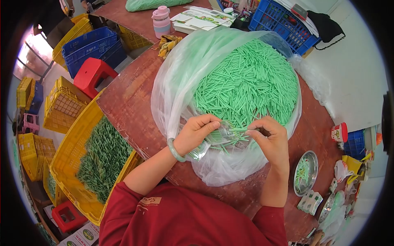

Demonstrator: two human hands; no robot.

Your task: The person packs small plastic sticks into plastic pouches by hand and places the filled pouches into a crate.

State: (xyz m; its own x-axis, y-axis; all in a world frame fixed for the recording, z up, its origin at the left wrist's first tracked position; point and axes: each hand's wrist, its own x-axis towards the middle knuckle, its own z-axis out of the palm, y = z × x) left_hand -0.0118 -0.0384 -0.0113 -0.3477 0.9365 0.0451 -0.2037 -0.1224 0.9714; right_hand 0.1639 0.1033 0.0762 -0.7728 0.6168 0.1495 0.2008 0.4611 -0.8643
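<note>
A large clear plastic bag [174, 86] lies open on the red-brown table, full of thin light green sticks [250, 78]. Over the bag's near edge, my left hand [197, 133], with a pale bangle at the wrist, pinches a small clear plastic packet [223, 132]. Thumb and forefinger of my right hand [269, 135] are closed on the ends of a few green sticks [239, 130], which point left into the packet's opening. How many sticks there are is hard to tell.
A yellow crate [67, 164] of dark green packets stands left of the table [127, 98]. A metal bowl [305, 173] holding some sticks is at the right. Behind the bag are a pink bottle [161, 22], white cards [203, 18] and a blue crate [281, 25].
</note>
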